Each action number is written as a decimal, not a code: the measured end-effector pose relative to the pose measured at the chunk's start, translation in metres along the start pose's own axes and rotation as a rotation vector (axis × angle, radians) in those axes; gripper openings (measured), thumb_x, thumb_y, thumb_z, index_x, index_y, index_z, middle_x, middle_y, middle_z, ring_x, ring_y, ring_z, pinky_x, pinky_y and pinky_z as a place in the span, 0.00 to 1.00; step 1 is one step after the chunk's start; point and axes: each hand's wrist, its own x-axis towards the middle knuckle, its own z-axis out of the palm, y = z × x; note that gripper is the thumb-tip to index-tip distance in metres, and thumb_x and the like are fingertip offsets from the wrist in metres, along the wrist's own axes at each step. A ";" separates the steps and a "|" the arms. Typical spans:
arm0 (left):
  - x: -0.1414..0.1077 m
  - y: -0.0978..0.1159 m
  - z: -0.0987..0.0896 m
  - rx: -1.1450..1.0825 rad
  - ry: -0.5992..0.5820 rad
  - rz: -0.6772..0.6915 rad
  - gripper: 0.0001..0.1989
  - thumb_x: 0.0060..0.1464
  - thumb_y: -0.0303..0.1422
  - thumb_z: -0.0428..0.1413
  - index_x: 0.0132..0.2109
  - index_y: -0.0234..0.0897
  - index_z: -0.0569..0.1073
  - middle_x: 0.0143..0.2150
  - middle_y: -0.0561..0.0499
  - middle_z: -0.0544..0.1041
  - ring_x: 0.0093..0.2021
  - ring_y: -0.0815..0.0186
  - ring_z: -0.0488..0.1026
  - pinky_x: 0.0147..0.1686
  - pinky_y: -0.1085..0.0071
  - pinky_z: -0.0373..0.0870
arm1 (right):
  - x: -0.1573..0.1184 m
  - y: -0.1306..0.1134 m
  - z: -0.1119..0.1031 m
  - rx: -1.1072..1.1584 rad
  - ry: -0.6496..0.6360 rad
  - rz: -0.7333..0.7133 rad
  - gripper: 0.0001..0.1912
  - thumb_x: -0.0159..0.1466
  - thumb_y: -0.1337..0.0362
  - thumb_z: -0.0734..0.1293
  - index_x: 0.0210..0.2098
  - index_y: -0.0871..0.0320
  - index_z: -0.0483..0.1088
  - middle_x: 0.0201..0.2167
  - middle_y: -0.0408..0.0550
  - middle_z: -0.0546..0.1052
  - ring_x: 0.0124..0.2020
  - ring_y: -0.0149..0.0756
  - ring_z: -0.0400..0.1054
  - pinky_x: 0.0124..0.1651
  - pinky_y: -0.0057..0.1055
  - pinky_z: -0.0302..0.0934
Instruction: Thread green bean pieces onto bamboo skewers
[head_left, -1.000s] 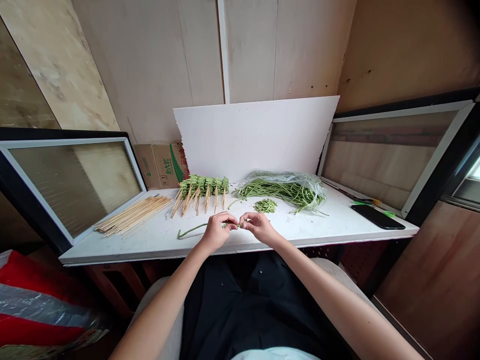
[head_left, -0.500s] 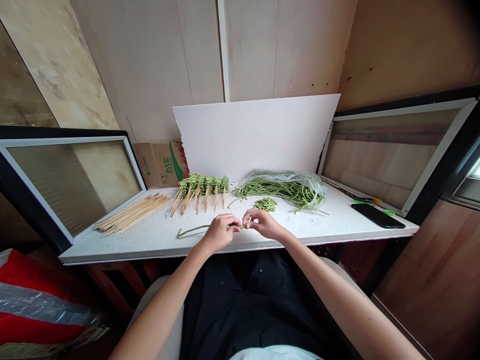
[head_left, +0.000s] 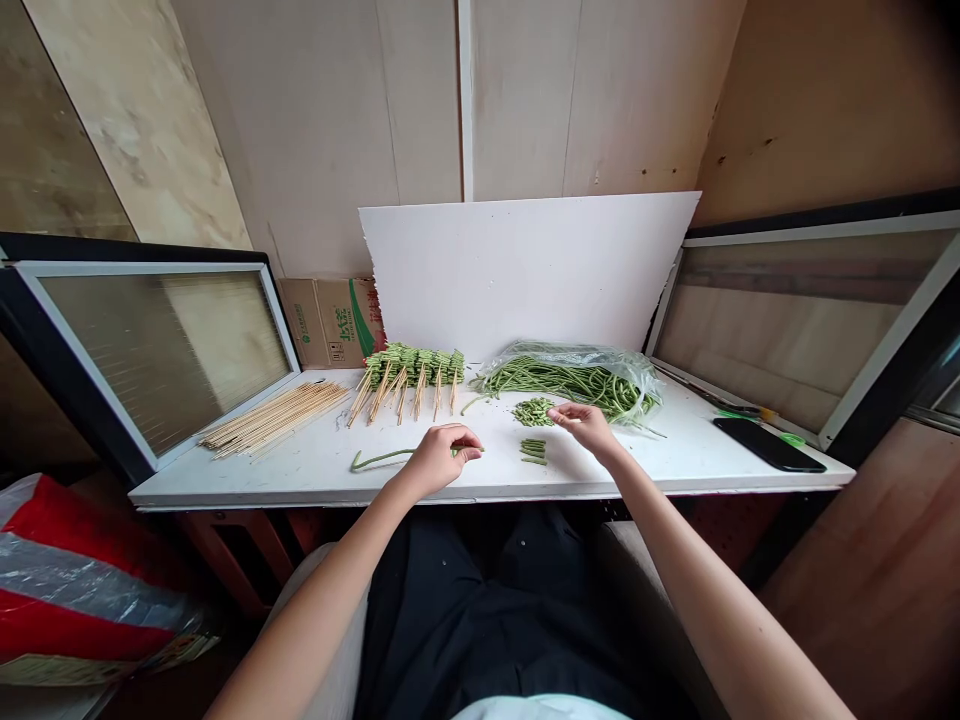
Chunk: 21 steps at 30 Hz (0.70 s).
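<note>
My left hand (head_left: pixel 445 462) is closed around a long green bean (head_left: pixel 379 460), whose curled end lies on the white table to the left. A short tip of it shows past my fingers. My right hand (head_left: pixel 585 428) is at the right edge of a small heap of tiny bean bits (head_left: pixel 531 410), thumb and fingertips pinched together; whether anything is between them is too small to make out. Between the hands, several short cut bean lengths (head_left: pixel 534 452) lie side by side on the table.
Behind are skewered bean bundles (head_left: pixel 416 365) and a plastic bag of long beans (head_left: pixel 570 378). Loose bamboo skewers (head_left: pixel 274 415) lie at left, a black phone (head_left: pixel 769 444) at right. A white board (head_left: pixel 525 275) and a cardboard box (head_left: pixel 330 322) stand at the back.
My right hand has left the bean at my left hand and moved right and away from me to the heap. The short bean lengths it covered now show. The view has shifted slightly.
</note>
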 end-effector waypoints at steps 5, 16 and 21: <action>-0.002 0.004 0.000 0.058 -0.043 0.024 0.03 0.60 0.30 0.64 0.41 0.38 0.83 0.41 0.46 0.84 0.41 0.61 0.80 0.43 0.66 0.77 | -0.008 0.011 0.019 -0.289 -0.148 -0.074 0.18 0.58 0.46 0.75 0.33 0.56 0.83 0.35 0.54 0.85 0.39 0.49 0.78 0.43 0.39 0.67; -0.003 0.001 -0.002 0.094 -0.069 0.060 0.13 0.61 0.24 0.56 0.47 0.40 0.84 0.46 0.45 0.83 0.44 0.62 0.80 0.45 0.68 0.78 | -0.005 0.002 0.024 -0.341 -0.117 -0.097 0.21 0.64 0.44 0.72 0.34 0.58 0.83 0.37 0.58 0.85 0.40 0.53 0.79 0.44 0.43 0.70; 0.000 0.000 -0.002 0.076 -0.015 0.048 0.19 0.64 0.27 0.59 0.60 0.41 0.78 0.48 0.45 0.82 0.44 0.63 0.79 0.46 0.67 0.77 | -0.013 -0.039 0.036 -0.114 -0.282 -0.141 0.24 0.65 0.43 0.72 0.43 0.58 0.83 0.45 0.58 0.85 0.44 0.49 0.80 0.46 0.41 0.73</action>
